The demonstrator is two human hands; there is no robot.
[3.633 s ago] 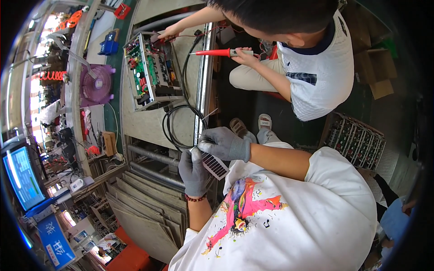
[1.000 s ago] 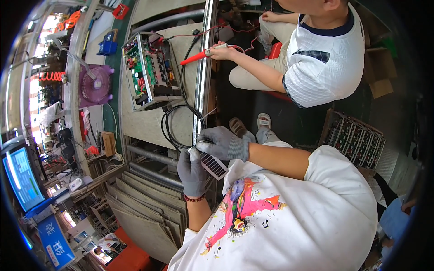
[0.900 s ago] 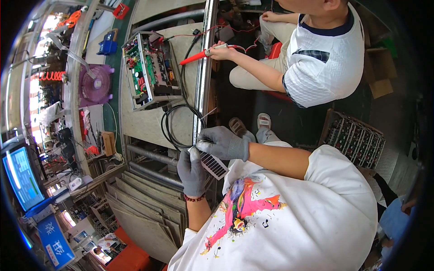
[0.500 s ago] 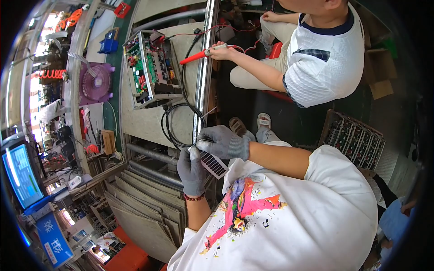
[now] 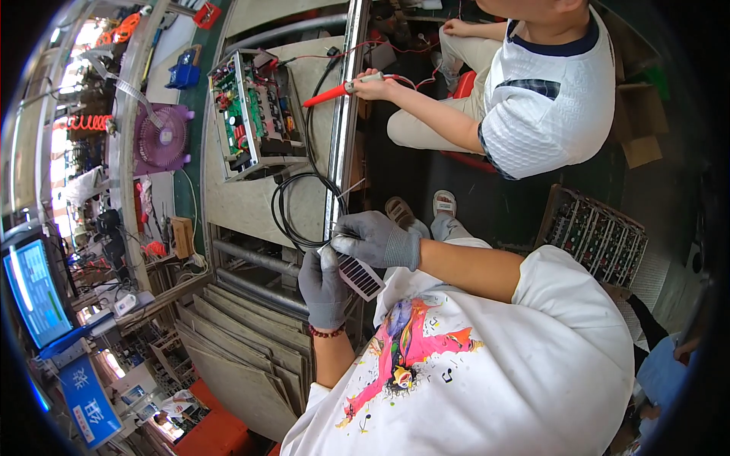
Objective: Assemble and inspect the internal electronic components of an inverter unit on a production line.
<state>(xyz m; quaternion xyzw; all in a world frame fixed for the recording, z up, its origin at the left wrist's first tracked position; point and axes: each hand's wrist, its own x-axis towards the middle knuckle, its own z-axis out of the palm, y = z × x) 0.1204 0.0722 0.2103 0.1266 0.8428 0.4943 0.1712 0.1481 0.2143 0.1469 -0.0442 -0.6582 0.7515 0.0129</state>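
Both my hands wear grey gloves and meet in front of my shirt, beside the metal edge of the workbench. My left hand (image 5: 323,285) pinches with its thumb raised, at the end of a looped black cable (image 5: 277,209). Close against it, my right hand (image 5: 374,240) is closed in a pinch at the same spot. A white tag with rows of black bars (image 5: 360,278) sticks out below the fingers and between the hands. The gloves hide exactly where the tag and cable meet. An open metal-cased unit with green circuit boards (image 5: 255,114) stands on the bench, near the cable.
Across from me a seated co-worker (image 5: 547,99) holds a red probe (image 5: 327,96) over the bench edge. Grey boards (image 5: 236,357) stack below the bench at left. A purple fan (image 5: 162,137) and a monitor (image 5: 36,292) stand farther left. A crate of circuit boards (image 5: 597,235) lies at right.
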